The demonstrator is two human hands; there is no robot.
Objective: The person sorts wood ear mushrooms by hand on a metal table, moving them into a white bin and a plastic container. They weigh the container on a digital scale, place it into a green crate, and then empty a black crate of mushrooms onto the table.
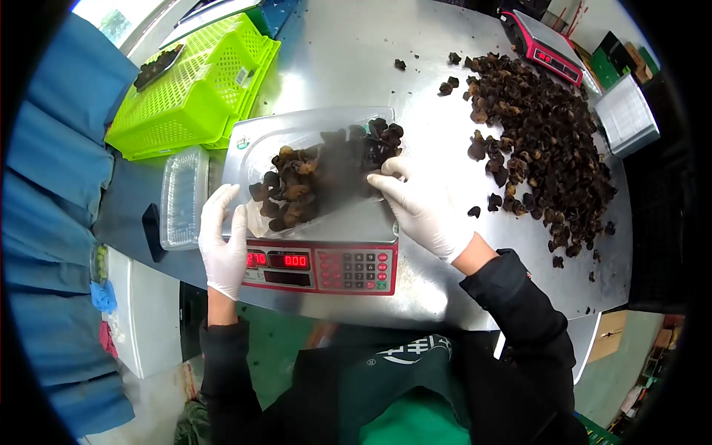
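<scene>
A clear plastic tray (pixel 257 219) of dark brown wood ear mushrooms (pixel 295 194) rests on the metal pan of a red digital scale (pixel 319 288). Part of the mushrooms in the middle looks blurred. My left hand (pixel 222 245), in a white glove, is at the left edge of the scale pan, its thumb and fingers apart and nothing seen between them. At the tray's right end, my gloved right hand (pixel 423 208) has its fingers bent together beside dark mushroom pieces (pixel 383 141). Whatever lies between those fingertips is hidden.
A loose pile of mushrooms (pixel 549 141) covers the right side of the metal table (pixel 334 52). A second red scale (pixel 549 48) stands behind it. To my left are an empty clear tray (pixel 184 196), a dark phone-like object (pixel 153 231) and green baskets (pixel 189 93).
</scene>
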